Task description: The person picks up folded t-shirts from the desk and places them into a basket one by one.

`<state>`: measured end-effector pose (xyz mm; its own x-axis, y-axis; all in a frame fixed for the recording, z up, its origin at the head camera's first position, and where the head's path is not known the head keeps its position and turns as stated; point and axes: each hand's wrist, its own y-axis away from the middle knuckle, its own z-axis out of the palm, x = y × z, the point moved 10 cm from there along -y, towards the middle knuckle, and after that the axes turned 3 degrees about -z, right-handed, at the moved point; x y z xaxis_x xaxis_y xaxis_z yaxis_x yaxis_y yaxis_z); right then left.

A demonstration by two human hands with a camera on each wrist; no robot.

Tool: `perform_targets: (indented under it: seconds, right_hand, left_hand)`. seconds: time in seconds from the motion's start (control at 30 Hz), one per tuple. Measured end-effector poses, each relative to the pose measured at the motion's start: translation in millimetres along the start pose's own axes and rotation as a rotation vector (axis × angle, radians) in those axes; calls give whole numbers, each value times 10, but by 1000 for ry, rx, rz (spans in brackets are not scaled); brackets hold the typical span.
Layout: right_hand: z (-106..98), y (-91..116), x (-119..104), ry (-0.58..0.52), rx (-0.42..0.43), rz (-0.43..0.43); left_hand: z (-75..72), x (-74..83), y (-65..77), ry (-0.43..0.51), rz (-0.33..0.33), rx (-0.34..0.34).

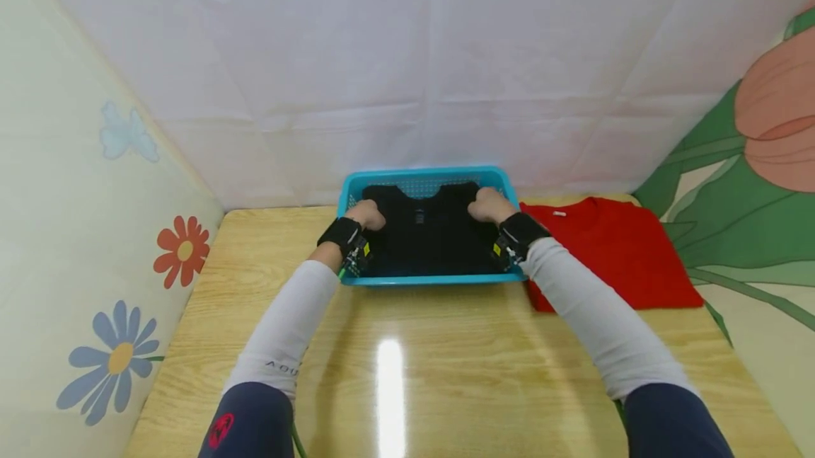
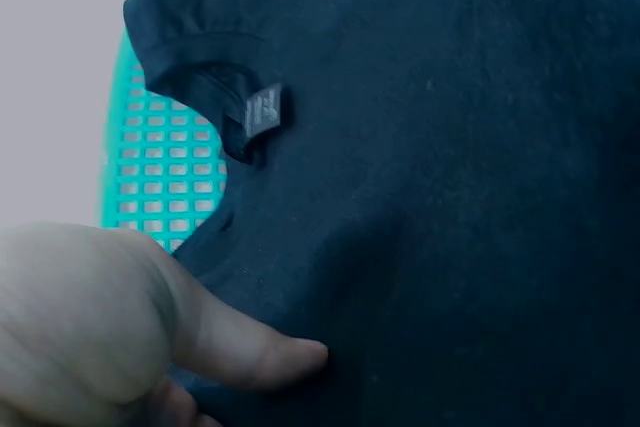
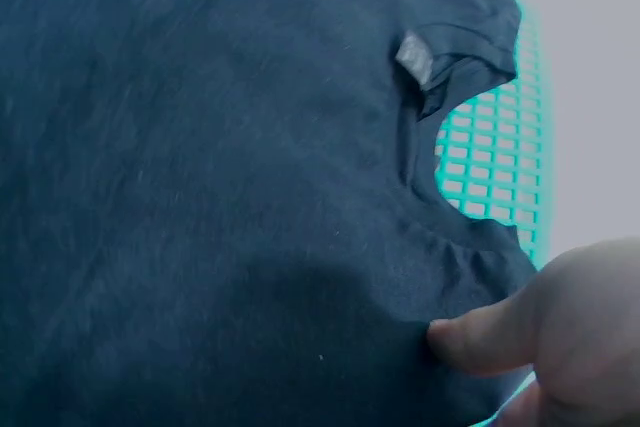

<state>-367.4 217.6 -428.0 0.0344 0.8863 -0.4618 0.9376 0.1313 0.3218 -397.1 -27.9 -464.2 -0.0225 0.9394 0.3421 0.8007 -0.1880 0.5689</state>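
A black T-shirt (image 1: 423, 238) lies spread inside a blue plastic basket (image 1: 433, 279), its neckline toward the far side. My left hand (image 1: 366, 214) grips the shirt near its left shoulder; in the left wrist view the thumb (image 2: 255, 352) presses on top of the cloth, the other fingers mostly hidden beneath. On the opposite shoulder, my right hand (image 1: 489, 206) holds the cloth the same way, with its thumb (image 3: 485, 335) on top in the right wrist view. A small label (image 2: 263, 110) shows inside the collar.
A red shirt (image 1: 611, 253) lies folded on the wooden table (image 1: 458, 359), right of the basket and partly under my right forearm. Behind the basket hangs a white cloth (image 1: 382, 76). Painted walls stand at the left and right.
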Motion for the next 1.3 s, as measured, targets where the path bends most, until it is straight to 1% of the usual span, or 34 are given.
perform_targets:
  seconds: [0.07,0.13,0.23,0.3,0.43,0.53,0.63,0.77,0.83,0.9,1.0,1.17,1.3]
  right_hand:
    - [-35,-16,-42,80,46,-14]
    - [-38,-34,-50,132,77,0]
    - [-3,-50,-18,169,87,43]
    - [24,-60,11,185,91,73]
    - [13,-47,16,189,98,90]
    - [-45,-20,-28,193,105,64]
    - [-120,28,-69,191,104,48]
    - [-189,142,-90,126,61,56]
    - [-228,215,-100,88,46,38]
    - [-277,293,-110,69,50,8]
    - [-347,423,-138,38,72,-57]
    - [-392,649,-151,-45,94,-115]
    - [-445,815,-164,-85,147,-165]
  left_hand:
    - [-6,12,1,-42,4,13]
    - [-4,25,-2,-82,9,26]
    - [-5,44,-4,-124,12,55]
    - [-16,52,7,-122,9,73]
    - [-92,71,61,-81,9,120]
    - [-170,75,128,-42,4,141]
    - [-237,80,200,-43,6,156]
    - [-295,57,327,-9,4,160]
    - [-314,49,422,37,13,151]
    - [-332,55,544,74,42,152]
    - [-357,99,738,99,130,194]
    - [-374,216,1050,144,301,341]
    - [-326,354,1293,188,418,421]
